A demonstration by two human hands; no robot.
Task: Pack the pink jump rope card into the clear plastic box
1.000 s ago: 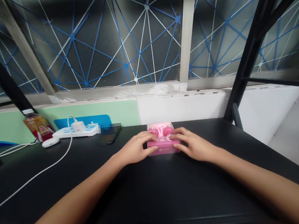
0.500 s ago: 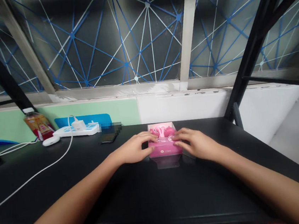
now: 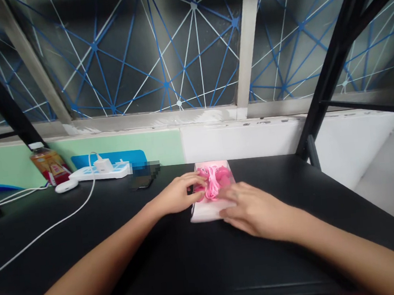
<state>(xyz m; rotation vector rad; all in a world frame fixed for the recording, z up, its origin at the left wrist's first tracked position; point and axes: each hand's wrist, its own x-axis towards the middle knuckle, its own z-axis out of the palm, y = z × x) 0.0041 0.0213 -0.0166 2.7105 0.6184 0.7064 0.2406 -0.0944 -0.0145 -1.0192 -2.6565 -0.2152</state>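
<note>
On the black table lies an opened pink-and-white box (image 3: 207,211), its pale front flap folded down toward me. Inside it sit a bundled pink cord (image 3: 212,183) and pink moulded pieces (image 3: 223,176) on either side of it. My left hand (image 3: 178,194) grips the box's left side, fingers on top and thumb lower down. My right hand (image 3: 254,209) reaches over the right side and the folded flap, fingers stretched out and somewhat blurred, touching the flap. Part of the contents is hidden behind the fingers.
At the back left stand a drink bottle (image 3: 50,164), a white power strip (image 3: 118,171) with a charger (image 3: 103,165), and a white oval case (image 3: 66,186). A dark phone (image 3: 143,183) lies nearby. A white cable (image 3: 66,221) crosses the left side. Black frame posts (image 3: 321,92) flank the table.
The pink front panel has swung open and down, showing the cord and a pale inner side. My right hand has moved toward me with it; my left hand has stayed nearly still.
</note>
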